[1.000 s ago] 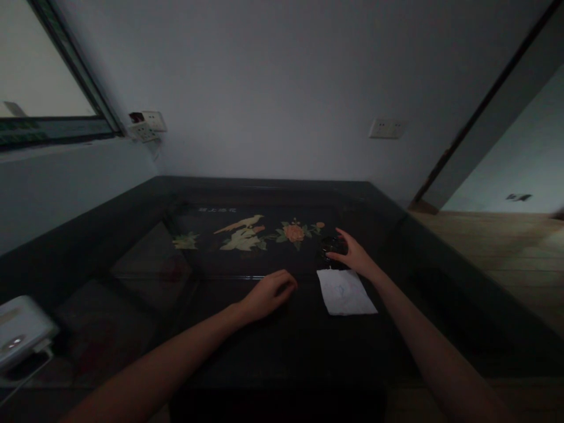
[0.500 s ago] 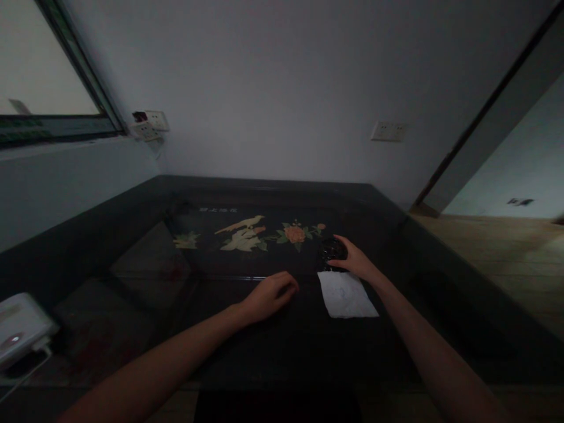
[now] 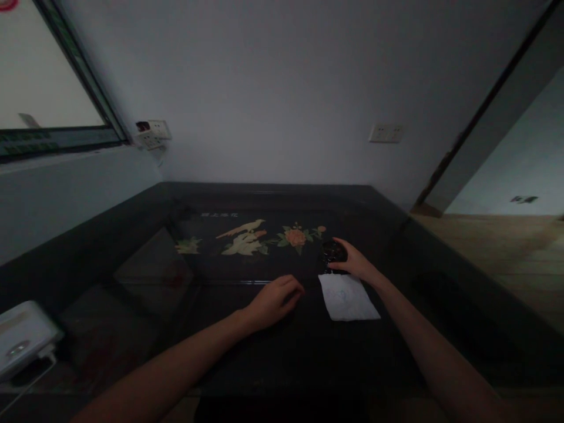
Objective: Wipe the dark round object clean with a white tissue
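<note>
My right hand [image 3: 355, 261] grips a dark, glossy round container [image 3: 333, 251], thumb on the near side and fingers around the far side. The container stands on the dark table, at the upper edge of a white paper sheet [image 3: 349, 298] with a faint mark on it. To the left of the paper, my left hand [image 3: 275, 299] rests on the tabletop with loosely bent fingers. A small gap shows between its thumb and forefinger, and nothing is seen in it.
The dark glossy table [image 3: 273, 364] carries a bird and flower picture [image 3: 247, 238] under its surface. A white device [image 3: 29, 338] with a cable sits at the left edge. Behind rises a wall with sockets [image 3: 385, 133]; a window [image 3: 48, 70] is at left.
The view has shifted slightly. My left hand has moved a little to the right, its thumb and forefinger somewhat further apart. My right hand stays on the container.
</note>
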`<state>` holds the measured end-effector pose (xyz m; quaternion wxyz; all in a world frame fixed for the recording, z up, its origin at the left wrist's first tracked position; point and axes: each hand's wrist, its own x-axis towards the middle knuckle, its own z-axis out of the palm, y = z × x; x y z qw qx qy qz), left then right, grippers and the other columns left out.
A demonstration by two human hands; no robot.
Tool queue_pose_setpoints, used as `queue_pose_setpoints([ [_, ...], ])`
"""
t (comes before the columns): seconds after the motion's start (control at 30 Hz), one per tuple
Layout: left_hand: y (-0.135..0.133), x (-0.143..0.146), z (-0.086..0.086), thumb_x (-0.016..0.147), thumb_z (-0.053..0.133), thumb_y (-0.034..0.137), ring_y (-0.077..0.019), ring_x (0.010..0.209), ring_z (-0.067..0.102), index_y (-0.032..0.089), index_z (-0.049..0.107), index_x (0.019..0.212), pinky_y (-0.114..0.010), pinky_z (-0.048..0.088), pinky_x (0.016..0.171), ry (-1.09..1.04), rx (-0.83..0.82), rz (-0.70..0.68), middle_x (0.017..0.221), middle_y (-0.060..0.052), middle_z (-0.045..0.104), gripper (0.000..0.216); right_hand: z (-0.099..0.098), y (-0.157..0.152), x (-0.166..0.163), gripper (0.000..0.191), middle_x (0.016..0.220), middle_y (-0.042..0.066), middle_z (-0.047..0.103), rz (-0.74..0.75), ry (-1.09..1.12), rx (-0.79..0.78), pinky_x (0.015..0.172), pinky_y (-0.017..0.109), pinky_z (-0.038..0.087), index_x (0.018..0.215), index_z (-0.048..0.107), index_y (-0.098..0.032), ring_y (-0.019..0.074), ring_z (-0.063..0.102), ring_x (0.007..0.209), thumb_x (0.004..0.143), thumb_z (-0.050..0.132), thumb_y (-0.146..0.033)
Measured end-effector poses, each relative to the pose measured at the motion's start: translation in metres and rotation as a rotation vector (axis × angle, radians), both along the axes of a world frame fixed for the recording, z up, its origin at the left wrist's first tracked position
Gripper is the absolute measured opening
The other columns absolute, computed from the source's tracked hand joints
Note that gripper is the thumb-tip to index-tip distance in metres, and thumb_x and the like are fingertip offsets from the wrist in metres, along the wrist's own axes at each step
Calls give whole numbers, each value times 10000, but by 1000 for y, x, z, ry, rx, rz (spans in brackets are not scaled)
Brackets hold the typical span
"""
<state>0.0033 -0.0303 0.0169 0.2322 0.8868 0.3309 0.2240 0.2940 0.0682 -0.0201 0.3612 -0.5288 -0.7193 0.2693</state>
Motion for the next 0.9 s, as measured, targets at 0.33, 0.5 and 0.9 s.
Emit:
queue_pose_setpoints([
  [0.33,-4,4,-4,872,450,147,-183,1027,529,190,556,1042,-326,455,907,70,120,-59,1120,-76,566,204,-3,1,-1,795,1252,134,555,10,34,21,1019,459,394,1288,455,-189,282,542,1158,577,806,-254],
  [0.5,-4,4,-1,870,457,147,-184,1041,527,192,559,1026,-333,458,917,48,98,-31,1114,-75,568,192,-3,0,-1,790,1247,131,565,23,48,25,1008,449,409,1285,455,-189,276,554,1146,579,802,-263],
  [0.9,-5,16,2,877,455,147,-193,1151,487,187,500,1202,-337,441,980,56,180,-185,1224,-105,531,331,-1,-1,-2,792,1261,135,559,25,50,6,1008,452,409,1294,443,-188,277,551,1156,588,794,-255],
])
